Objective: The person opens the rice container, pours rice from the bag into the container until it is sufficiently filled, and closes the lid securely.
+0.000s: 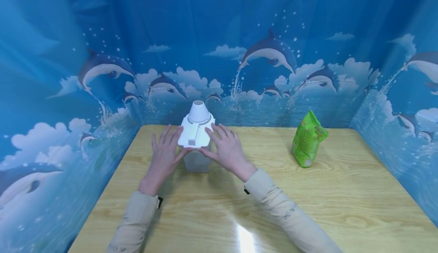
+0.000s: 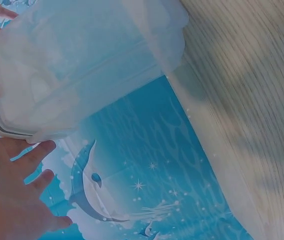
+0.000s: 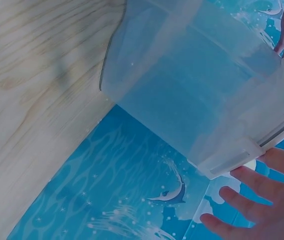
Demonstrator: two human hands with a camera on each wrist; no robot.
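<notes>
A translucent plastic storage container [image 1: 197, 162] stands upright on the table, capped by a white lid [image 1: 202, 134] with a cone-shaped top [image 1: 199, 111]. At the lid's left side is my left hand [image 1: 165, 152], fingers spread and fairly straight, thumb along the front edge. My right hand [image 1: 228, 146] mirrors it at the right side, its thumb also at the front edge. In the left wrist view, fingertips [image 2: 44, 146] touch the lid's rim. The right wrist view shows a side clip [image 3: 231, 161] hanging at the rim, with fingertips [image 3: 237, 171] right at it.
A green printed bag [image 1: 307, 139] stands to the right on the wooden table [image 1: 308, 200]. Blue curtains [image 1: 219, 25] with dolphins surround the table at the back and both sides. Light reflects off the table near its front.
</notes>
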